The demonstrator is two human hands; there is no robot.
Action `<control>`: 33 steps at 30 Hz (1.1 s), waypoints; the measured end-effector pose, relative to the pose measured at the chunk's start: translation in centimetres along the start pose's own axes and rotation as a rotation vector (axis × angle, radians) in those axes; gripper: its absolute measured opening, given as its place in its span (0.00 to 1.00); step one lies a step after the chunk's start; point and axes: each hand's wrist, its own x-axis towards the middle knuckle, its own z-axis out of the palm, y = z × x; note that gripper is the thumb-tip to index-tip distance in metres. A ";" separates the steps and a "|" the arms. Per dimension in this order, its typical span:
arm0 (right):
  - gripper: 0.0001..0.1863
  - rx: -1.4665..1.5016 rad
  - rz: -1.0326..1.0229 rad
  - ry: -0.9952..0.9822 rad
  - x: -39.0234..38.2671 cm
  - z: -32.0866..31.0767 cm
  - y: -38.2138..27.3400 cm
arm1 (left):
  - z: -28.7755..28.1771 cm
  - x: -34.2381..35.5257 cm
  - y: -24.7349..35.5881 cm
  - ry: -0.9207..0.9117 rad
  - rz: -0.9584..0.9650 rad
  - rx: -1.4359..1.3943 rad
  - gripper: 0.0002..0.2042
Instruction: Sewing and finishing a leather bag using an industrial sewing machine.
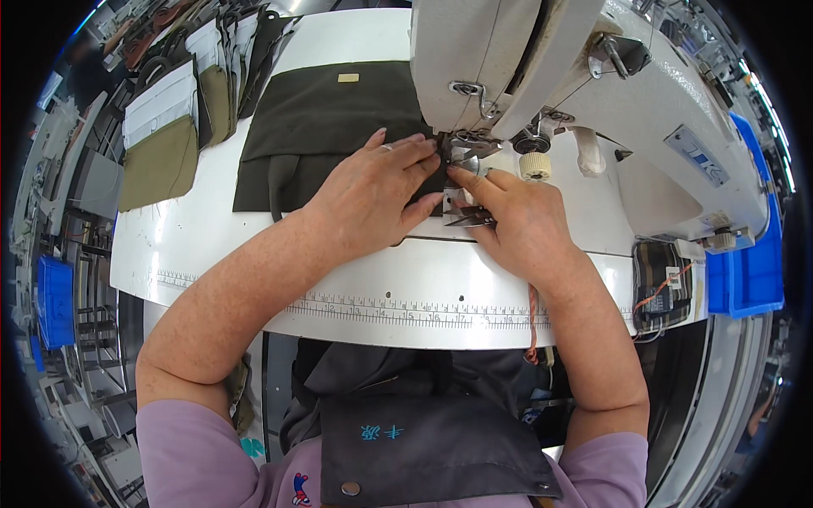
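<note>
A dark olive cloth panel (339, 118), matte and softly creased, is being supported flat by the glossy white tabletop (199, 245), its right edge being set beside the metal presser foot (471, 146) of the sewing machine (677, 152). A narrow strap (279, 184) of similar cloth is being laid down its lower left part, and a small rectangular tan label (348, 78) is being carried near its upper edge.

The panel's lower right part is being covered by the left hand (364, 196), whose grip is being held apart, the thumb being spread away from the outstretched fingers. The right hand (525, 218) is being held opposite, its forefinger being extended toward the presser foot; its grip is being clamped on pointed metal snips (470, 219), whose blades are being directed leftward.

To the right of the presser foot, a ribbed, cream-coloured round knob (534, 166) is being borne by the smooth, white-enamelled machine. At the upper left, flat olive-and-white cloth pieces (159, 167) are being stacked in overlapping layers. A smooth blue plastic bin (745, 275) is being partly hidden behind the machine.
</note>
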 end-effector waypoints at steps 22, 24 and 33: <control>0.17 0.071 0.225 0.030 0.1 -1.2 2.1 | -0.4 1.1 -1.6 -0.068 -0.139 -0.007 0.25; 0.21 0.010 0.327 0.090 -0.1 -1.3 2.6 | -0.7 1.2 -1.6 -0.227 -0.187 0.020 0.29; 0.19 0.364 -0.086 0.066 -2.7 -5.9 -3.5 | -3.6 -6.4 1.0 -0.260 -0.150 -0.066 0.31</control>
